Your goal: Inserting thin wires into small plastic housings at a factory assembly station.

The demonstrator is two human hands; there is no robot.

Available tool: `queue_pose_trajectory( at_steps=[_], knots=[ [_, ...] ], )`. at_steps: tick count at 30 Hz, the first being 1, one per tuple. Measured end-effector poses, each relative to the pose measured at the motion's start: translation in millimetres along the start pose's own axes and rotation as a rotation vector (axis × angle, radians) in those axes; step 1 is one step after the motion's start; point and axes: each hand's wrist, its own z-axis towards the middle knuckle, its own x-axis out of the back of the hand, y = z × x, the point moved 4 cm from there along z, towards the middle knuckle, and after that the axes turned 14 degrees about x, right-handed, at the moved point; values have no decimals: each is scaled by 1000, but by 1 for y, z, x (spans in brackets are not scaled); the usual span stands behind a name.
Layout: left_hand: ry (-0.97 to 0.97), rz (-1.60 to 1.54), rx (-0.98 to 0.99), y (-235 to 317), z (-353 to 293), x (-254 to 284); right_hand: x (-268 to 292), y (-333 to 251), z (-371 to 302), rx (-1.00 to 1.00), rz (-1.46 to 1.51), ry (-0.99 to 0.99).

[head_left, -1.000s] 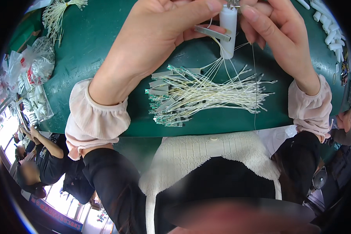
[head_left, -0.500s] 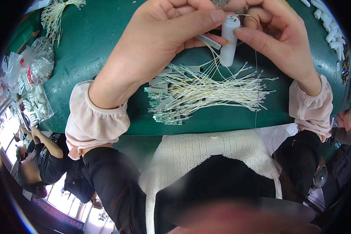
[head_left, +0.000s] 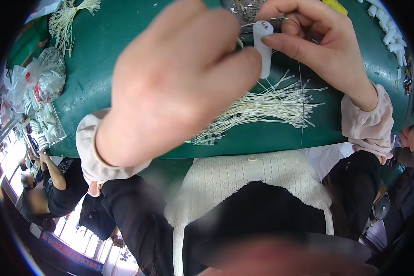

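My right hand point(head_left: 313, 41) pinches a white plastic cylinder point(head_left: 266, 64) upright between thumb and fingers. Two small metal points show on the cylinder's top end. A thin grey wire point(head_left: 287, 19) loops through the same fingers, and a strand drops toward the table edge. My left hand point(head_left: 179, 78), blurred, is closed with its back up, its thumb side next to the cylinder; what it holds is hidden. A thin pale wire point(head_left: 248, 25) reaches the cylinder's top. Below lies a pile of pale wires point(head_left: 280, 108) with small green boards, partly covered by my left hand.
Behind the cylinder sits a grey, speckled metal piece point(head_left: 248, 8). A wire bundle point(head_left: 71, 20) and plastic bags point(head_left: 50, 69) with white parts lie left. More white cylinders point(head_left: 391, 37) and a yellow object point(head_left: 336, 5) lie right. Another person point(head_left: 55, 184) works at far left.
My left hand has come off the cylinder's side, turned back-up and moved nearer me, now covering part of the wire pile. The cylinder has shifted slightly left in my right hand.
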Motion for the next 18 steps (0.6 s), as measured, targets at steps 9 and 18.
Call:
queue_pose_trajectory(
  at_steps=[9, 18],
  knots=[
    [104, 168, -130, -2, -5, -37, 0, -1, -2, -64, -4, 21],
    [-53, -157, 333, 3, 8, -4, 1, -9, -1, -64, 15, -46]
  ],
)
